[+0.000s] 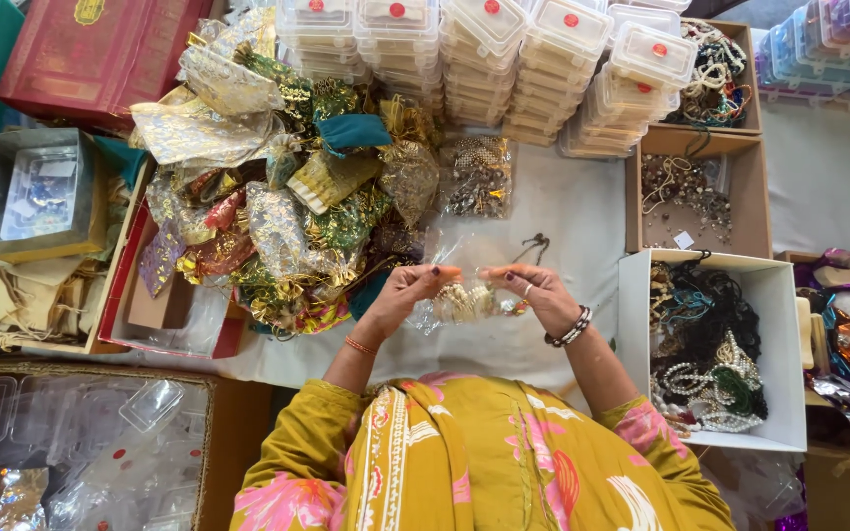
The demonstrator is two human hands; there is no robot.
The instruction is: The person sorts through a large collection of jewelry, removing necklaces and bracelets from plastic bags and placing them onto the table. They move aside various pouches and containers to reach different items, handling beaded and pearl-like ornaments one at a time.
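Observation:
My left hand (407,290) and my right hand (540,288) hold a small clear plastic bag (464,301) between them, above the white cloth table (563,206). Pale beaded jewellery lies inside the bag. Each hand pinches an upper edge of the bag with thumb and fingers. A thin bangle circles my left wrist and a beaded bracelet my right. My yellow patterned sleeves fill the bottom of the view.
A heap of shiny organza pouches (277,187) lies to the left. Stacks of clear lidded boxes (504,59) stand at the back. A white box of necklaces (715,354) and wooden trays (696,192) sit on the right. A carton of empty clear boxes (81,442) is bottom left.

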